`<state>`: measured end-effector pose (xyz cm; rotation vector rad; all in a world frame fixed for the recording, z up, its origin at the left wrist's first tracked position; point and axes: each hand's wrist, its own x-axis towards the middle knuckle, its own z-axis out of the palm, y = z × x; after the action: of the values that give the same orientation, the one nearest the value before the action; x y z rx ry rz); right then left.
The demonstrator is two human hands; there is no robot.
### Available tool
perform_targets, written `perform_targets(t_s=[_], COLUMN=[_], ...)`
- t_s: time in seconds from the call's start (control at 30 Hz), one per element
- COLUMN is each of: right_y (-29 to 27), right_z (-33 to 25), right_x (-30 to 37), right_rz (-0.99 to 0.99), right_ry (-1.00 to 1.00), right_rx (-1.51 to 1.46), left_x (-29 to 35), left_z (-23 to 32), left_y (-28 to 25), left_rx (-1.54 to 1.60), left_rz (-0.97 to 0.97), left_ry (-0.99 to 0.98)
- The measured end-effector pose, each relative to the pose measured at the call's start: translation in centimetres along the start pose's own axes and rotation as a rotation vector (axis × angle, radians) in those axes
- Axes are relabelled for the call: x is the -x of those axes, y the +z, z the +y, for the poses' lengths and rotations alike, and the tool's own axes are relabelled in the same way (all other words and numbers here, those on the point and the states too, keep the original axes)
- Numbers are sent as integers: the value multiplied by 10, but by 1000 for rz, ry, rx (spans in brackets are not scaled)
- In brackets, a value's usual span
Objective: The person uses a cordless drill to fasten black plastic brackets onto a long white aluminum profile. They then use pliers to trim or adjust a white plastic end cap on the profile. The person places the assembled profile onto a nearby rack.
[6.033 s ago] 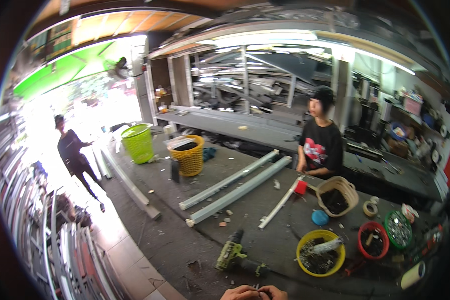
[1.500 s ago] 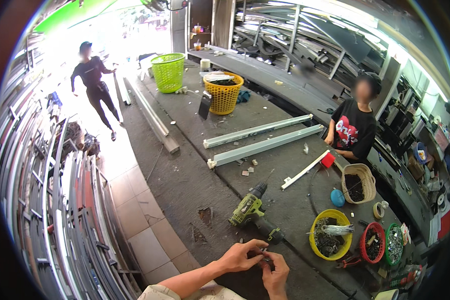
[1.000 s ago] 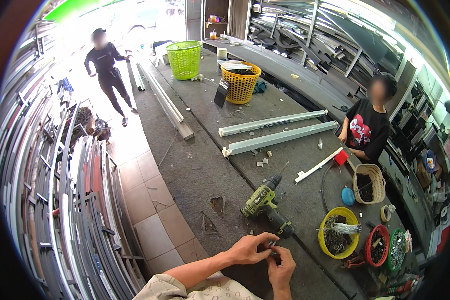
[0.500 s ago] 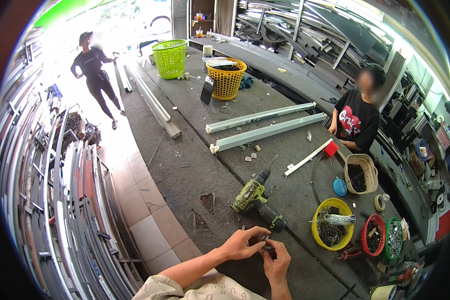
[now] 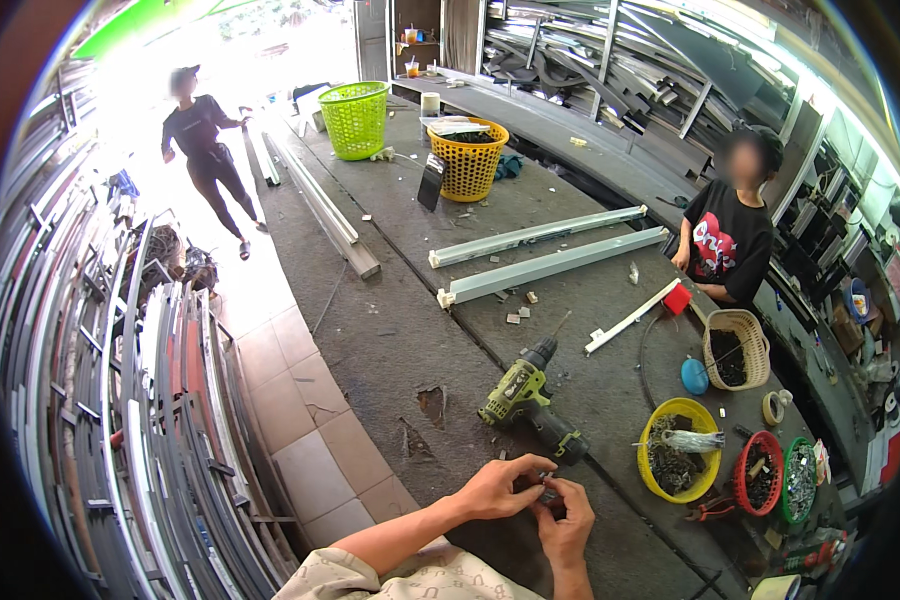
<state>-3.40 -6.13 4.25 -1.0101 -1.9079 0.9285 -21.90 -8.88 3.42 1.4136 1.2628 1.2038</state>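
Observation:
My left hand (image 5: 502, 489) and my right hand (image 5: 568, 522) meet over the near side of the grey worktable (image 5: 370, 350). Both are closed, thumbs and fingertips pinching a small grey metallic piece (image 5: 546, 487). My fingers cover most of it, so its kind cannot be made out. Just beyond the fingertips a green-and-black cordless drill (image 5: 522, 391) lies on its side, a long thin bit in its chuck. To the right of my hands stands a yellow basket (image 5: 715, 466) of small metal parts, with a clear plastic bag on top.
Red (image 5: 772, 484) and green baskets (image 5: 790, 508) of small parts, red-handled pliers (image 5: 711, 509) and a cream basket (image 5: 767, 365) are at right. Two long pale profiles (image 5: 560, 264) lie across the table. One person (image 5: 735, 235) stands at its far right; another (image 5: 205, 140) stands beyond its left side.
The whole view has shifted slightly, so things sit farther right in the picture. My hands keep pinching the small piece, with the fingers slightly moved. The person at left has turned their head.

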Motion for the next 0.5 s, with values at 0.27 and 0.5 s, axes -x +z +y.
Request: perform_targets(t_s=[0.27, 0.5], right_y=[0, -3], right_z=[3, 2], right_x=[0, 1], right_rz=[12, 35], right_ry=[18, 83], right_rx=[8, -51], left_x=[-1, -39], left_z=[6, 21], left_y=[0, -74], left_rx=[3, -324], left_rz=[39, 375], left_ry=[52, 275])
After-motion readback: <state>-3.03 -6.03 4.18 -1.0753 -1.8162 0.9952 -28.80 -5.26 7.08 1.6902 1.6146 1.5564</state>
